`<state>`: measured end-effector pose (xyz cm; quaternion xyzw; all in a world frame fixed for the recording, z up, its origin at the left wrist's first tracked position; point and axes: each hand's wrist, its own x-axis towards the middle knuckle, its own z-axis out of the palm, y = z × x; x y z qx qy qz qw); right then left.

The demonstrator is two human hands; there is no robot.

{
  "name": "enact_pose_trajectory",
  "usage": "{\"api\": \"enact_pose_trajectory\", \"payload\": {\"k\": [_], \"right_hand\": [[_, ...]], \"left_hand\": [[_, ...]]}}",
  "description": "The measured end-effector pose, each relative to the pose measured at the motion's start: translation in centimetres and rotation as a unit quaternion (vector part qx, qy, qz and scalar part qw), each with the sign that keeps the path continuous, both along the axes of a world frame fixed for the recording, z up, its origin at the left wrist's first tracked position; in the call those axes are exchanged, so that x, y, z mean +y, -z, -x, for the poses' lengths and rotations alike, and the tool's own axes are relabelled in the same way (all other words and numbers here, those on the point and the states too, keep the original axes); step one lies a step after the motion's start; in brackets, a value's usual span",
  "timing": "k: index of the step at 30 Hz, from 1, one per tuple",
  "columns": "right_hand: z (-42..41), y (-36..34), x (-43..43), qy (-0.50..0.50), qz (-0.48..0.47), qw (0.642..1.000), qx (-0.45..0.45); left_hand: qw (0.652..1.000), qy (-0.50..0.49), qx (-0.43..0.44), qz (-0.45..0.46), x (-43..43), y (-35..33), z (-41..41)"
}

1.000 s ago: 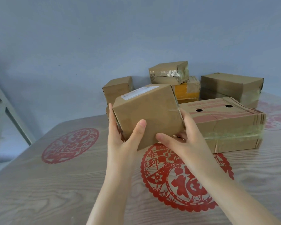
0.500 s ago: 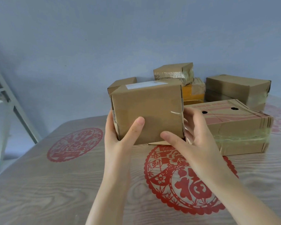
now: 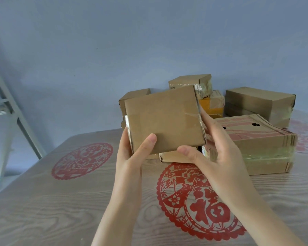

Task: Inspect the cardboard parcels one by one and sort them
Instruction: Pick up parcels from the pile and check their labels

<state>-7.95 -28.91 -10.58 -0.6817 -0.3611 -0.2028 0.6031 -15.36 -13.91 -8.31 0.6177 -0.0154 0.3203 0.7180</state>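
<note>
Box (image 3: 164,121) held tilted above the counter (image 3: 43,210), just in front of the other boxes (image 3: 260,102). A slack grip on its taped right side could have let it drop onto them. The left hand (image 3: 132,155) clasped the left edge, thumb on the front. The right hand (image 3: 219,148) cupped the right side, thumb under the bottom edge.

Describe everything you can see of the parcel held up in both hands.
The parcel is a plain brown cardboard box, broad face toward the camera, slightly tilted, raised above the table. Clear tape crosses its right edge; a pale strip shows on its left side. No label shows. The left hand grips its left side, thumb on the face; the right hand grips its right side, thumb at the lower edge.
</note>
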Motion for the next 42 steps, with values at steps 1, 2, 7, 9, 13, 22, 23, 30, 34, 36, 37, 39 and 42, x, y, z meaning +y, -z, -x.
{"api": "enact_pose_trajectory", "payload": {"k": [1,2,7,9,13,22,23,30,34,36,37,39,42], "right_hand": [[0.0,0.0,0.0,0.001,-0.013,1.000,0.012],[0.0,0.0,0.0,-0.001,-0.025,0.999,0.024],[0.2,-0.2,-0.1,-0.007,-0.024,1.000,0.014],[0.1,-0.2,-0.1,0.005,-0.026,1.000,0.005],[0.1,-0.5,-0.5,0.017,-0.057,0.998,0.023],[-0.3,0.0,-0.4,0.024,-0.061,0.997,0.037],[-0.3,0.0,-0.5,0.014,-0.066,0.997,0.044],[-0.4,0.3,-0.2,0.023,-0.083,0.993,0.079],[0.0,0.4,0.2,0.018,-0.067,0.995,0.070],[0.2,0.5,0.4,0.027,-0.052,0.997,0.052],[0.3,0.5,0.4,0.032,-0.051,0.997,0.049],[0.2,0.6,0.3,0.040,-0.056,0.996,0.054],[-0.1,0.6,0.2,0.041,-0.058,0.995,0.070]], "left_hand": [[1.000,0.007,-0.004,-0.011,-0.1,-0.1,0.0],[1.000,0.013,-0.007,-0.023,-0.2,-0.1,0.0],[1.000,0.012,-0.017,-0.018,0.0,0.1,0.0],[1.000,0.011,-0.013,-0.018,0.2,0.1,-0.1],[0.996,-0.021,-0.005,-0.085,-0.6,0.4,-0.2],[0.985,-0.136,0.020,-0.103,-1.0,1.1,-0.8],[0.985,-0.135,0.020,-0.104,-1.0,1.1,-0.8],[0.989,-0.108,0.031,-0.097,-1.3,0.4,-0.5],[0.991,-0.117,0.026,-0.065,-0.9,0.1,-0.3],[0.992,-0.118,0.015,-0.031,-0.7,0.1,-0.3],[0.993,-0.116,0.012,-0.022,-0.6,0.1,-0.3],[0.993,-0.109,0.022,-0.031,-0.6,0.3,-0.5],[0.993,-0.104,0.035,-0.051,-0.7,0.7,-0.7]]}}
